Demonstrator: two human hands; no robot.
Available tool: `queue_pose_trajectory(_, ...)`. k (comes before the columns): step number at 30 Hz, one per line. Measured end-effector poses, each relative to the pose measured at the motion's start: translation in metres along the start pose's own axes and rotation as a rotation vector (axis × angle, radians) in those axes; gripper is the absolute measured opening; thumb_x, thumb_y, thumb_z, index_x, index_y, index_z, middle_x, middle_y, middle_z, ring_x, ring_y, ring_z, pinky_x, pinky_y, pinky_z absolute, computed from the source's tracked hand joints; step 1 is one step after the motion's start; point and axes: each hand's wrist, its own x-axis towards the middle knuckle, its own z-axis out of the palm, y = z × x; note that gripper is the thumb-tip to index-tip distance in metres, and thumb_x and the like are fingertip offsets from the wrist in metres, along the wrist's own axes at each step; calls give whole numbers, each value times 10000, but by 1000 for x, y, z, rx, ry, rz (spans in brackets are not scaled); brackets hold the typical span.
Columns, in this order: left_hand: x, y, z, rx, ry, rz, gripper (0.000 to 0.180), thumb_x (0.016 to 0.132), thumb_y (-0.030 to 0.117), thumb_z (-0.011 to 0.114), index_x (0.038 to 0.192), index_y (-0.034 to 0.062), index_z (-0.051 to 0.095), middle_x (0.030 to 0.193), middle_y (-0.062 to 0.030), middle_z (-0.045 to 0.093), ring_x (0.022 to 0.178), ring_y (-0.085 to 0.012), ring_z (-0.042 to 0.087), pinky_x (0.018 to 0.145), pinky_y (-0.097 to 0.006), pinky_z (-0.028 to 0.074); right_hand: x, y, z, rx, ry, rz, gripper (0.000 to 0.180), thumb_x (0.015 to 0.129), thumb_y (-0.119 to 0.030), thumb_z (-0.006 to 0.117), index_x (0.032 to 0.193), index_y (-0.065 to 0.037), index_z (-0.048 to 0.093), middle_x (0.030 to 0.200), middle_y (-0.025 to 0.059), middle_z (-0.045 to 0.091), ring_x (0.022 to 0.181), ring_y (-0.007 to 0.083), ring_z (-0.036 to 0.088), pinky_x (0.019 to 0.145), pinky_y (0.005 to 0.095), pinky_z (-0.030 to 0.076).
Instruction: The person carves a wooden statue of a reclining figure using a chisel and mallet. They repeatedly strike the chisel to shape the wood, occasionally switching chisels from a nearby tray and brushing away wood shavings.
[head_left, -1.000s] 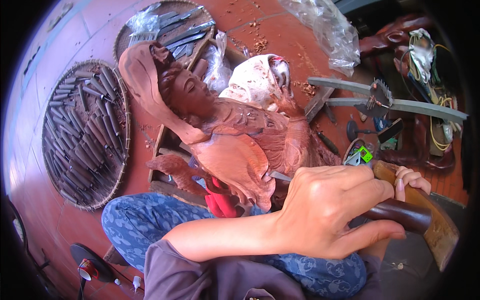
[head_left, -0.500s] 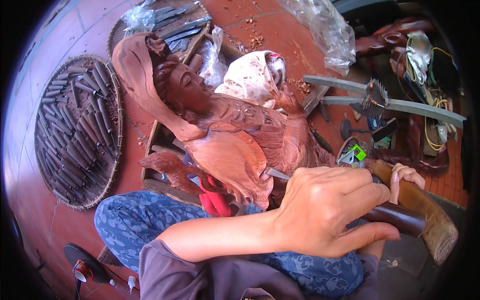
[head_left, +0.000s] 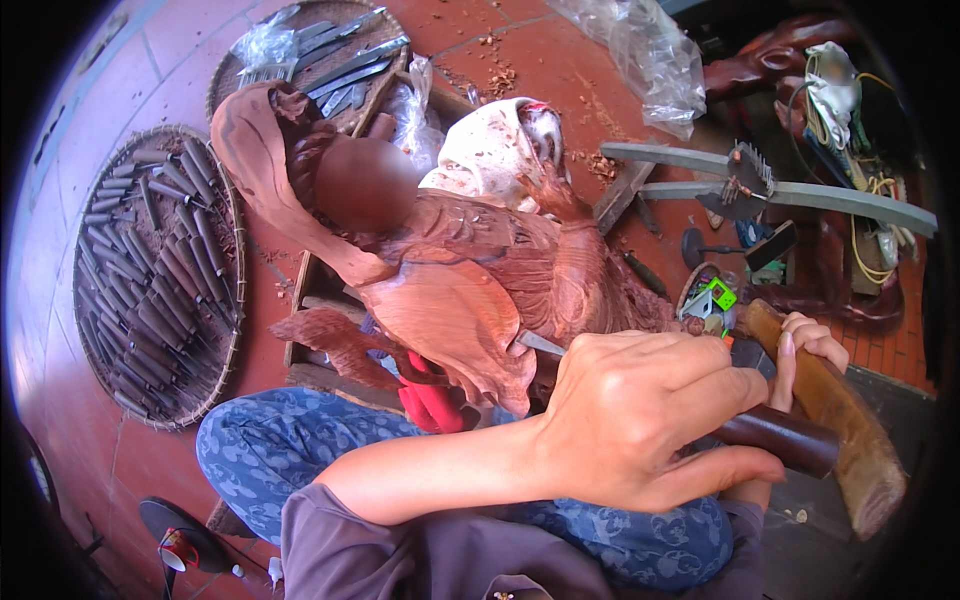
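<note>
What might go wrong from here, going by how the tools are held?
1. The wooden mallet in the right hand might clip the left hand, whose thumb lies near the butt of the chisel.
2. The blade could slip and chip the carved figure, as its tip is at a carved edge.

The person's top is greyish purple, the left sleeve stopping short of the wrist. The trousers are blue with a paler scroll-like pattern.

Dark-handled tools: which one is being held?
The chisel in the left hand, its blade at the carved figure; many others lie heaped in the round woven tray at far left, unheld.
</note>
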Motion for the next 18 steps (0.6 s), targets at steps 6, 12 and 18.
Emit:
queue_pose_trajectory(6, -1, -1, -3, 50, -33, 16, 372, 679, 372, 809, 865, 88, 657, 665, -43, 508, 549, -228, 570, 477, -329, 437, -2, 9, -4, 148, -20, -20, 313, 849, 151, 528, 1043, -54, 393, 901, 111, 513, 825, 209, 510, 830, 394, 438)
queue_pose_trajectory(12, 0, -10, 2, 104, -11, 124, 463, 615, 407, 861, 879, 60, 704, 602, 5, 512, 468, -161, 530, 423, -289, 374, -4, 16, -3, -62, -12, -39, 299, 855, 147, 520, 1034, -57, 394, 877, 97, 503, 816, 200, 501, 846, 396, 439)
queue_pose_trajectory(18, 0, -16, 5, 204, -22, 119, 435, 635, 394, 854, 883, 69, 704, 608, -7, 528, 466, -169, 531, 425, -294, 382, -8, 20, 17, -93, 13, 92, 309, 844, 159, 514, 1029, -59, 399, 853, 81, 480, 798, 183, 476, 837, 373, 432)
